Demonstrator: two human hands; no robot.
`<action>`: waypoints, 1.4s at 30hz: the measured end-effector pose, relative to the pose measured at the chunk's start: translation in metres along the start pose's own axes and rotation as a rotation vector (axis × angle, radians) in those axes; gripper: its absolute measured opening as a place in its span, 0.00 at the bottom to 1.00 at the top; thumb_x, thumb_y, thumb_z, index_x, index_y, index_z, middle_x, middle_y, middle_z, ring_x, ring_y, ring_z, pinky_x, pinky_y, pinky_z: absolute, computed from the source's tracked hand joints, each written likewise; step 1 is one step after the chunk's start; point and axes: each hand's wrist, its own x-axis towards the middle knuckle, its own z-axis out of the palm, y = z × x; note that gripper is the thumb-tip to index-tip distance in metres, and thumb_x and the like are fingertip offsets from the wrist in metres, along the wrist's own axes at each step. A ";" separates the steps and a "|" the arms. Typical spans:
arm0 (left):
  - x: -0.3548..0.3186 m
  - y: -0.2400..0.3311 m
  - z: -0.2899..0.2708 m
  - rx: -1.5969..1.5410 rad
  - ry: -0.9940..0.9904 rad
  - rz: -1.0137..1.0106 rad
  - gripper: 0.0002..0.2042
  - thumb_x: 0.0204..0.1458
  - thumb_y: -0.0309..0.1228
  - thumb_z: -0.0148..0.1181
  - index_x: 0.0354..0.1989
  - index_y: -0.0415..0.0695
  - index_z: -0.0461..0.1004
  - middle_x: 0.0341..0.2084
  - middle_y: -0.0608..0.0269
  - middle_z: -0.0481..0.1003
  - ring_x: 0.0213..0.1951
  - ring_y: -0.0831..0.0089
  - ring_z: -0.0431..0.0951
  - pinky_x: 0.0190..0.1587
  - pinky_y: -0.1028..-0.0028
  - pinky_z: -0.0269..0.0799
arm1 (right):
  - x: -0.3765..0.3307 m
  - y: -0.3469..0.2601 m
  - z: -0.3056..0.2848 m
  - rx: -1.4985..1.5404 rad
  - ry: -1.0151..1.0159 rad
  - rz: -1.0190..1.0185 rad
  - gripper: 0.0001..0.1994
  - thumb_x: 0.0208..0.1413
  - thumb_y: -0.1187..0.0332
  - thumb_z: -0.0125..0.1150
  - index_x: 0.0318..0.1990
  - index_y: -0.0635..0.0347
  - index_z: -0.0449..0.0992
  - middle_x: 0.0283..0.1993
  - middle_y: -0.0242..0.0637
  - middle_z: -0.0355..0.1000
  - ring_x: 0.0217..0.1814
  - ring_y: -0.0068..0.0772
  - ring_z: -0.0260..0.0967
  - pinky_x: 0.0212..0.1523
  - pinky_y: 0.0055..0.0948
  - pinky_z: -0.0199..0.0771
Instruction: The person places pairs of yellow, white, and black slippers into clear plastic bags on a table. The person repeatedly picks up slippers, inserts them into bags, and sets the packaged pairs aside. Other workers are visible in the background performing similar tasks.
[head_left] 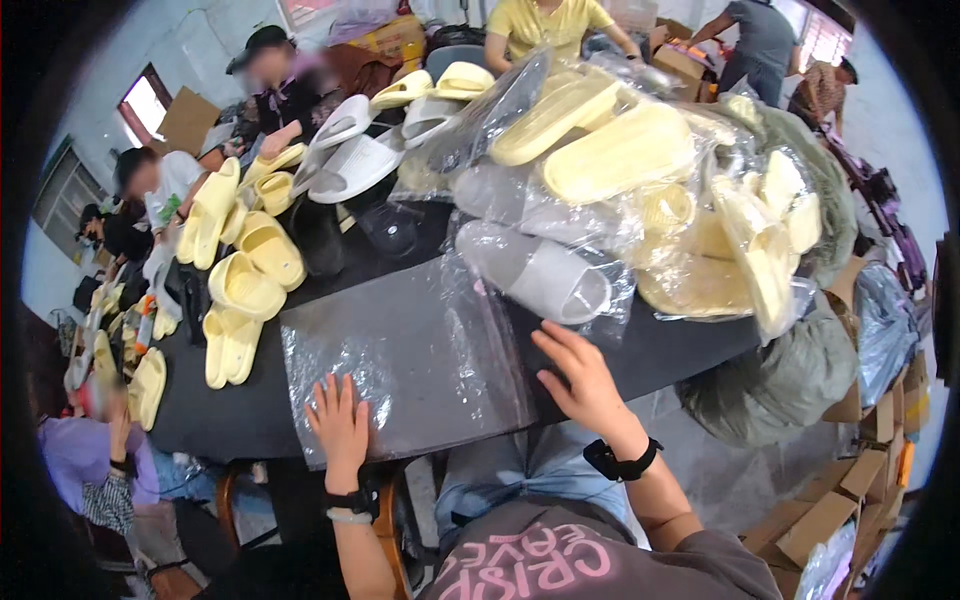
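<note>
My left hand [340,424] lies flat, fingers spread, on the lower left part of a clear plastic bag [410,350] spread over the black table. No slipper shows inside that bag. My right hand [578,378] is just right of the bag, fingers apart and holding nothing, its fingertips near a grey slipper [535,270] wrapped in clear plastic. Beyond it rises a heap of bagged slippers, with a pale yellow slipper [620,155] near the top. Left of the flat bag stand loose yellow slippers [245,285], some in pairs.
Grey slippers [355,165] and yellow ones line the far side of the black table [210,425]. A large grey-green sack [785,375] bulges at the right edge, with cardboard boxes [820,525] below. Several people sit along the left and far sides; a person in yellow [550,30] is opposite.
</note>
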 end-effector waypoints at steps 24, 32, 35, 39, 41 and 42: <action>0.000 -0.002 0.004 -0.103 0.035 0.008 0.28 0.60 0.45 0.49 0.68 0.51 0.60 0.70 0.53 0.54 0.71 0.48 0.46 0.70 0.43 0.31 | 0.172 0.127 -0.094 0.264 0.831 0.315 0.56 0.48 0.64 0.74 0.72 0.64 0.31 0.67 0.57 0.51 0.60 0.43 0.63 0.57 0.33 0.66; -0.004 -0.004 0.001 -0.120 0.113 0.034 0.27 0.60 0.44 0.51 0.67 0.50 0.62 0.69 0.51 0.56 0.70 0.47 0.49 0.69 0.42 0.34 | 0.190 0.045 -0.090 0.118 0.862 -0.045 0.52 0.43 0.76 0.68 0.74 0.56 0.38 0.69 0.48 0.49 0.68 0.46 0.55 0.64 0.39 0.61; -0.003 -0.004 0.000 -0.119 0.140 0.049 0.27 0.60 0.44 0.51 0.67 0.51 0.63 0.68 0.52 0.56 0.70 0.47 0.49 0.69 0.42 0.35 | 0.203 0.025 -0.078 0.385 0.820 -0.086 0.52 0.43 0.78 0.65 0.74 0.51 0.38 0.68 0.49 0.50 0.68 0.47 0.54 0.61 0.41 0.66; -0.005 -0.005 0.004 -0.125 0.151 0.044 0.26 0.60 0.45 0.50 0.67 0.52 0.63 0.68 0.53 0.57 0.70 0.46 0.50 0.68 0.41 0.36 | 0.199 -0.024 -0.075 0.413 0.887 -0.178 0.49 0.46 0.85 0.58 0.74 0.48 0.40 0.68 0.49 0.50 0.70 0.46 0.53 0.53 0.36 0.75; -0.003 -0.003 0.004 -0.130 0.165 0.045 0.26 0.61 0.46 0.49 0.66 0.52 0.64 0.68 0.53 0.58 0.70 0.46 0.51 0.68 0.40 0.36 | 0.190 -0.056 -0.072 0.357 0.785 -0.279 0.46 0.46 0.86 0.57 0.73 0.51 0.45 0.68 0.47 0.52 0.71 0.44 0.53 0.54 0.35 0.75; -0.004 -0.004 0.005 -0.128 0.174 0.044 0.26 0.61 0.46 0.49 0.66 0.52 0.64 0.68 0.53 0.58 0.70 0.46 0.51 0.68 0.40 0.36 | 0.183 -0.069 -0.065 0.334 0.736 -0.328 0.44 0.46 0.86 0.57 0.72 0.53 0.47 0.69 0.46 0.53 0.71 0.43 0.54 0.54 0.34 0.75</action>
